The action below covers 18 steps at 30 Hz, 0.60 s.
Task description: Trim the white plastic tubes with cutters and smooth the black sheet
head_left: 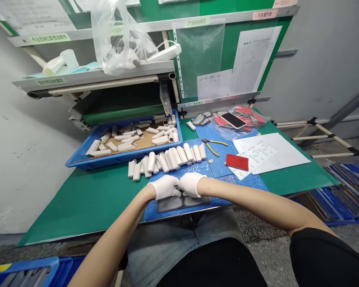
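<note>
Both hands wear white gloves and meet at the near edge of the green table (86, 199). My left hand (166, 186) and my right hand (190, 184) are curled with knuckles touching, pressing down on a dark grey flat pad (179, 203) that lies on a blue mat (242, 181). What the fingers grip is hidden beneath them. Just beyond the hands runs a row of several white cylindrical pieces (167, 160).
A blue tray (86, 157) with more white pieces sits at the back left. Yellow-handled pliers (213, 144), a red card (237, 162), paper sheets (266, 153), a phone (233, 120) and a plastic bag of red parts lie to the right. Shelving stands behind.
</note>
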Available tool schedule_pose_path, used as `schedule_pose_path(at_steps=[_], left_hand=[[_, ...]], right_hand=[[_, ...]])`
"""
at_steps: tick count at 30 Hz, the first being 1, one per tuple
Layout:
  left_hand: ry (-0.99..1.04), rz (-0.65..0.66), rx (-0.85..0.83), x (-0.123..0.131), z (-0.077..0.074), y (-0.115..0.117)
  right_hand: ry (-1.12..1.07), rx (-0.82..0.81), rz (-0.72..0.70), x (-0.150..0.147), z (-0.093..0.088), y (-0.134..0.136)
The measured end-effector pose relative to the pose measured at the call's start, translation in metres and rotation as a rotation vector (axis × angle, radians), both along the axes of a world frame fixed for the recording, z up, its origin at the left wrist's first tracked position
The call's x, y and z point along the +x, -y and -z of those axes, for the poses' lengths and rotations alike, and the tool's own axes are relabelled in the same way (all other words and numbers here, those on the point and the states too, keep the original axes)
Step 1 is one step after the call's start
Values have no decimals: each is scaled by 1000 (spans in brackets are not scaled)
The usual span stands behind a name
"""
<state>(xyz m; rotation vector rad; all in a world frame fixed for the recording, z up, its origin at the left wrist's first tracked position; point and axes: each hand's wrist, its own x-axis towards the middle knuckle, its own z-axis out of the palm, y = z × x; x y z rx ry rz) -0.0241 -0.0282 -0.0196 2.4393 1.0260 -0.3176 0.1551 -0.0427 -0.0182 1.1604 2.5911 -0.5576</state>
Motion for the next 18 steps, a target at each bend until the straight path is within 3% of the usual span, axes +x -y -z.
schedule_pose_path(at_steps=[3, 6, 11, 18], left_hand=[[74, 32, 40, -12, 4, 8], [152, 80, 93, -31, 10, 17], [337, 170, 175, -61, 11, 25], [484, 232, 289, -72, 5, 41]], right_hand=[[-50, 129, -242, 17, 3, 12], [-91, 260, -359, 40, 5, 31], [-110, 392, -398, 70, 5, 53], [-162, 609, -433, 96, 17, 69]])
